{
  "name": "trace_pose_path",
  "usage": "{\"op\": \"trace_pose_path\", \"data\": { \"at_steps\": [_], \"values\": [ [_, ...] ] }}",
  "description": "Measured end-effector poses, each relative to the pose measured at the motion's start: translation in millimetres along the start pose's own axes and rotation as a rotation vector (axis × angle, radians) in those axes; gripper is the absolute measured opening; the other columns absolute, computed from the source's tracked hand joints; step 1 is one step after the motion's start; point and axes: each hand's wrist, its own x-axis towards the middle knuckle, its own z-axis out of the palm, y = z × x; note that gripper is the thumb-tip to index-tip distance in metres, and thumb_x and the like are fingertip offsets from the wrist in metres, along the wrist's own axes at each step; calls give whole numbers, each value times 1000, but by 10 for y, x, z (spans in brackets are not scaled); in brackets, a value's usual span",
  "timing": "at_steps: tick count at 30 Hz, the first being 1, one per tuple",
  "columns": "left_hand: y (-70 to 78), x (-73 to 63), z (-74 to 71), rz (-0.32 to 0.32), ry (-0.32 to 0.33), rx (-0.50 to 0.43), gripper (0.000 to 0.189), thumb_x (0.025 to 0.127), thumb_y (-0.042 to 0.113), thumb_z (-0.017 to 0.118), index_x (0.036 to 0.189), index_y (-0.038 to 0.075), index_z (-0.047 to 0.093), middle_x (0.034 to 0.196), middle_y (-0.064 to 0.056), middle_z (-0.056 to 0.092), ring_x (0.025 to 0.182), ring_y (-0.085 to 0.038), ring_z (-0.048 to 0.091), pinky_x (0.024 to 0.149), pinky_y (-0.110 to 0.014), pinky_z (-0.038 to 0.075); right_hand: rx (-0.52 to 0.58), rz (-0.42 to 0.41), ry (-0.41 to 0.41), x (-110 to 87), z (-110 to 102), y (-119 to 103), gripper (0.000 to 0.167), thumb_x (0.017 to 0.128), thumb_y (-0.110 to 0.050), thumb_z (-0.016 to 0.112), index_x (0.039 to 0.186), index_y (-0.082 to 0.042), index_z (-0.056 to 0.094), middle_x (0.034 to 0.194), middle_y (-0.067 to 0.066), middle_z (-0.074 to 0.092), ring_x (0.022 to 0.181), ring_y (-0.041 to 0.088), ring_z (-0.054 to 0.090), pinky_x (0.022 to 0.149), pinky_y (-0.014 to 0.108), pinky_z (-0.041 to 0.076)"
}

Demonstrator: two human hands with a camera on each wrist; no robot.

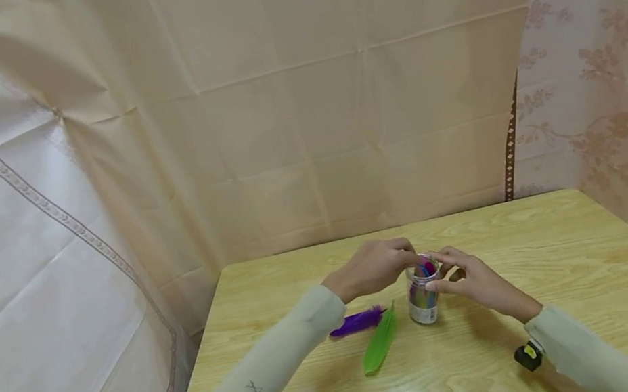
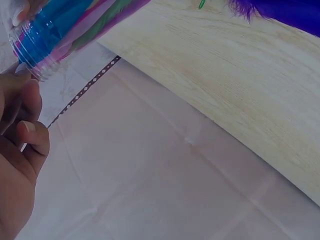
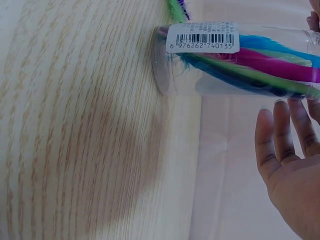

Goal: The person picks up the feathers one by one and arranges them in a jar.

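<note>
A clear plastic jar (image 1: 423,302) with a white barcode label (image 3: 202,38) stands upright on the table, holding several feathers in blue, pink and green. My right hand (image 1: 475,280) grips it near the rim, thumb on the near side and fingers on the far side. From the left, my left hand (image 1: 374,265) bends over the jar's mouth. Its fingertips pinch the end of a blue feather (image 2: 55,32) at the opening, partly hidden by the fingers. Left of the jar, a purple feather (image 1: 355,322) and a green feather (image 1: 381,343) lie on the table, their quill ends close together.
The wood-grain table (image 1: 583,263) reaches back to a beige cloth (image 1: 302,122) hung behind it. A white cloth (image 1: 45,286) hangs at the left and a floral one (image 1: 627,71) at the right. A black wrist device (image 1: 528,356) sits at the right sleeve.
</note>
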Motion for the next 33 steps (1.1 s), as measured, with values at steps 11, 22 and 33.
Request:
{"op": "trace_pose_path", "data": {
  "at_steps": [11, 22, 33],
  "values": [
    [-49, -62, 41, -26, 153, -86, 19, 103, 12, 64, 118, 11, 76, 111, 0, 70, 92, -7, 70, 82, -13, 50, -2, 14, 2, 12, 5, -9, 54, 100, -32, 70, 149, -19, 54, 124, 1, 56, 107, 27, 55, 87, 34, 50],
    [-144, -299, 69, -137, 204, -132, 14, 102, 17, 68, 111, 13, 77, 105, 3, 72, 88, -5, 69, 78, -16, 52, 0, 27, 11, 24, 18, -37, 57, 98, -34, 73, 150, -18, 53, 122, 1, 57, 106, 26, 55, 85, 33, 50],
    [-227, -690, 139, -252, 157, -128, 12, 100, 23, 71, 106, 15, 78, 99, 6, 72, 84, -7, 68, 72, -21, 53, -5, 19, 13, 16, 29, -27, 58, 99, -34, 71, 151, -16, 52, 123, 2, 57, 107, 26, 54, 88, 34, 50]
  ]
}}
